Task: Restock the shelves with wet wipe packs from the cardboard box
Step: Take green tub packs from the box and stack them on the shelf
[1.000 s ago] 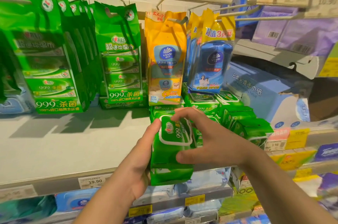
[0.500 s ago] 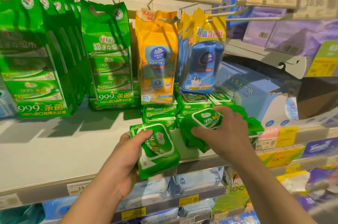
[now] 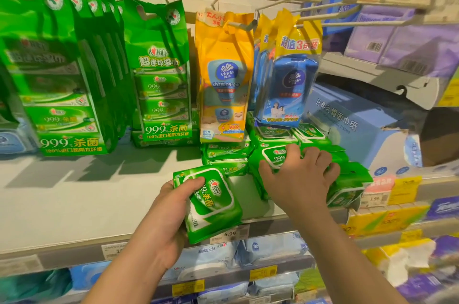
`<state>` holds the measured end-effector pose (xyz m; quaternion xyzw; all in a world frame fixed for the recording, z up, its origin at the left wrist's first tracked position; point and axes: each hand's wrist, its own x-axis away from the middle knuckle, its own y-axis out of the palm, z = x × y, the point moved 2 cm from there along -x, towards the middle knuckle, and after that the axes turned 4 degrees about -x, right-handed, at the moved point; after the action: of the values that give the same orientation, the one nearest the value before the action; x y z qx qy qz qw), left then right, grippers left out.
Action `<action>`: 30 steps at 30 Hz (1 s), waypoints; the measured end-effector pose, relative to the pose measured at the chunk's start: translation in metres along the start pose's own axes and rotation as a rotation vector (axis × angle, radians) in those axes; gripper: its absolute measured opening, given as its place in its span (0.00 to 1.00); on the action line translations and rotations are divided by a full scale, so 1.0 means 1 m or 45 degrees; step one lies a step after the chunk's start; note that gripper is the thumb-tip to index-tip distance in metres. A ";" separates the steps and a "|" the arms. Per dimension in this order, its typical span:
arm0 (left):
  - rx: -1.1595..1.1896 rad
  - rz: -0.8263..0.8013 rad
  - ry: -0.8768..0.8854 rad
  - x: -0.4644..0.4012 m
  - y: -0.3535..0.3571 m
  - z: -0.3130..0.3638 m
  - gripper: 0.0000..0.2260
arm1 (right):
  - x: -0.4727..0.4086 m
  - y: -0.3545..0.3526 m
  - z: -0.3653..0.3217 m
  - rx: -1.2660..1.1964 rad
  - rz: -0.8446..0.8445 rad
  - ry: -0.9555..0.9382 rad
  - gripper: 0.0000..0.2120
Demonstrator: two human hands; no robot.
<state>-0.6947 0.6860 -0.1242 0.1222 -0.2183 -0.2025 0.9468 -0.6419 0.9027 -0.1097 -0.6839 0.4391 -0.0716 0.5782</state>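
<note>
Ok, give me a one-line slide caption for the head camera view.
Left hand holds a green wet wipe pack at the shelf edge while the right hand presses another green pack onto the stack.

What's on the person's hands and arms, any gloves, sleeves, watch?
Nothing worn that shows. The left hand and right hand are bare, no gloves, no rings visible. Both forearms are bare to the frame edge: no sleeves, watch or wristband in view.

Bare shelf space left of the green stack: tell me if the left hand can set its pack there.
Probably yes: the left hand holds its pack right beside that bare shelf, nothing between.
</note>
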 end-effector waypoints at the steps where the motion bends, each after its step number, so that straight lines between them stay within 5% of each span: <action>1: 0.006 0.000 0.002 0.001 -0.001 0.001 0.16 | 0.002 0.002 0.001 -0.005 0.021 -0.078 0.32; 7: 0.069 0.044 0.023 -0.003 -0.006 0.003 0.17 | 0.004 -0.001 0.012 0.078 -0.163 -0.457 0.37; 20: 0.081 0.053 0.061 -0.007 -0.002 0.000 0.17 | -0.008 0.012 0.017 0.059 -0.022 -0.462 0.39; 26: 0.136 0.032 0.075 -0.010 0.002 -0.001 0.17 | 0.000 0.010 0.012 -0.301 0.083 -0.628 0.34; 30: 0.204 0.036 0.100 -0.014 0.007 -0.004 0.16 | 0.035 -0.013 -0.010 -0.499 -0.183 -0.699 0.34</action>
<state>-0.7022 0.6989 -0.1305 0.2023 -0.1983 -0.1662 0.9445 -0.6202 0.8709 -0.1099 -0.8050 0.2233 0.1601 0.5259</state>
